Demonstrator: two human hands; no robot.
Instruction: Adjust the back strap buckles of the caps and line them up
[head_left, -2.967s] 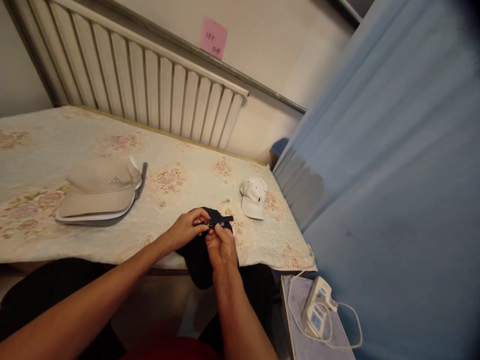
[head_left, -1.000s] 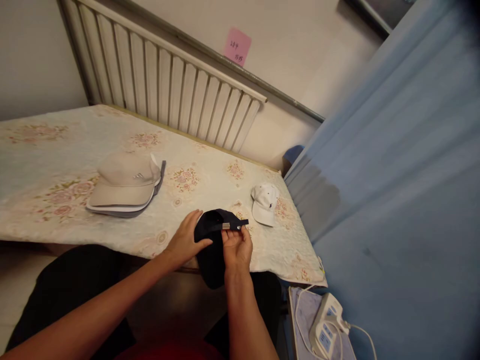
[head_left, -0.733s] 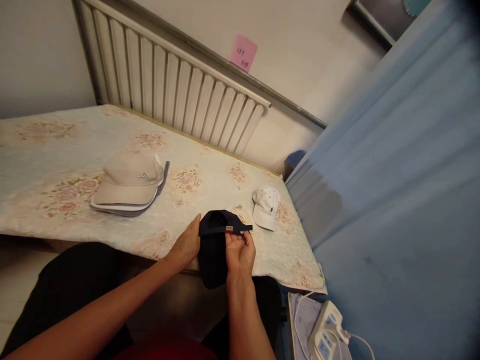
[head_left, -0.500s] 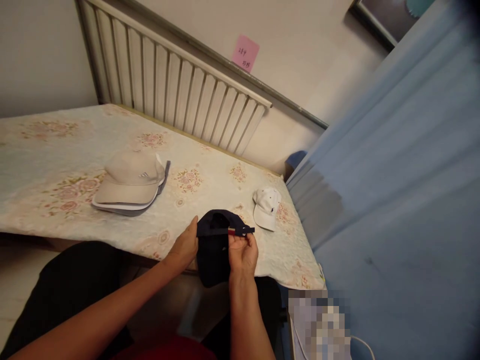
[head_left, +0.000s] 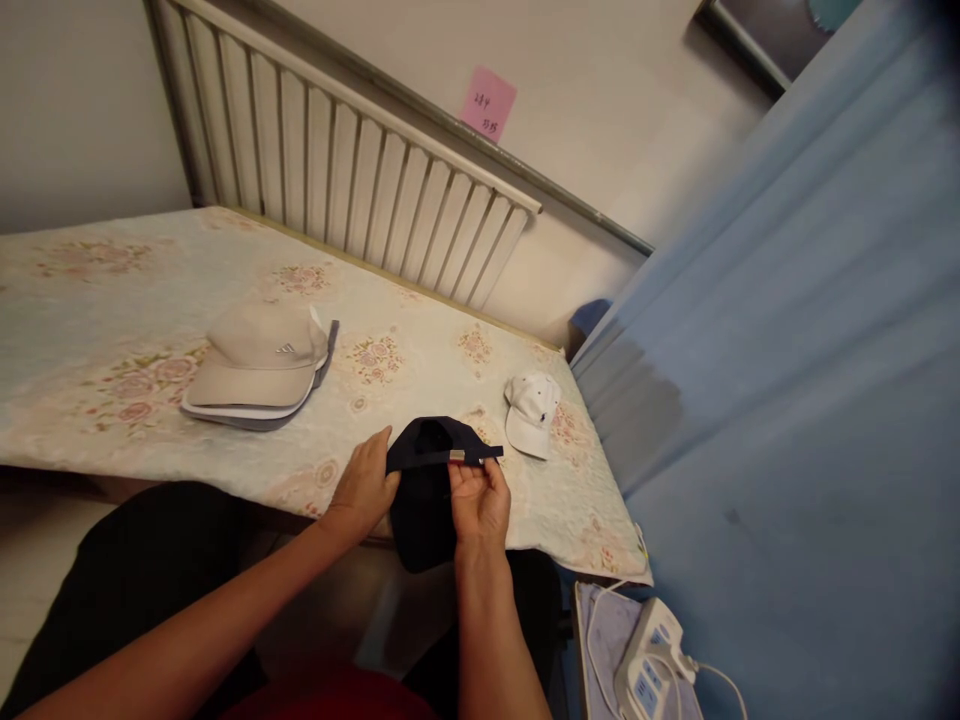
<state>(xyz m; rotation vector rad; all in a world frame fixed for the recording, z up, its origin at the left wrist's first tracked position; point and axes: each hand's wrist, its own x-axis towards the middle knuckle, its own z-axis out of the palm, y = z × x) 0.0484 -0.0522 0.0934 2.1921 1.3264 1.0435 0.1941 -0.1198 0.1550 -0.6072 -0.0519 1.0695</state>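
A dark navy baseball cap (head_left: 421,515) is held over the table's front edge, its back strap and buckle facing up. My left hand (head_left: 366,480) grips the cap's left side, thumb toward me. On the other side, my right hand (head_left: 480,497) pinches the end of the strap, palm up, with fingers partly inside the cap's opening. A small white cap (head_left: 531,412) lies on the cloth just beyond my right hand. To the left sits a stack of caps, a beige one (head_left: 259,350) on top with white and grey brims under it.
A floral cloth (head_left: 420,350) covers the table. Behind it stands a white radiator (head_left: 360,170), with a pink note (head_left: 487,103) on the wall. A blue curtain (head_left: 787,400) hangs at the right. A white power strip (head_left: 652,665) with cords lies at the lower right.
My hands and the navy cap have shifted very slightly left in view. The strap's buckle has turned a little and now shows its metal face. Both hands keep their hold.
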